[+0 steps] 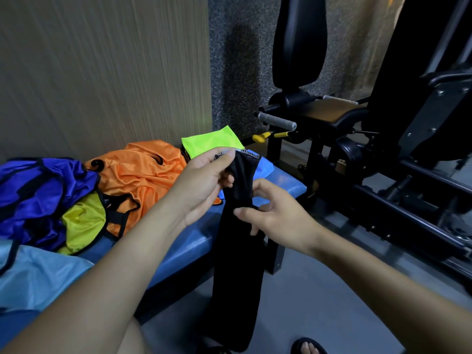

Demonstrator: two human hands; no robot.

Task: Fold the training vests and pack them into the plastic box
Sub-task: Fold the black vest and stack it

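— Step in hand? Judged as the start of folding one black vest (237,251); none packed in view, no plastic box visible anywhere.

— Grip? Left hand (204,185) pinching the vest's top hem between thumb and fingers, near the white stitching. Right hand (273,213) at about 4 o'clock from the left, fingers curled round the narrow fabric just below, seemingly pinching a fold of it.

— Where exactly? Held in the air in front of the blue bench (184,249), hanging past its front edge toward the floor.

— Long axis? Near vertical, 12 to 6 o'clock, top hem at 12, lower end drooping at 6, gathered into a slim strip.

— Next move calls for? Probably spreading the strip flat on a bare stretch of bench, or doubling it bottom to top; right hand likely sliding down toward 6 to catch the lower end.

— Other vests? Unfolded heap at 9 o'clock: orange vest (143,180), purple vest (38,198), yellow vest (84,226). Folded neon green vest (209,143) at 12, just behind the left hand.
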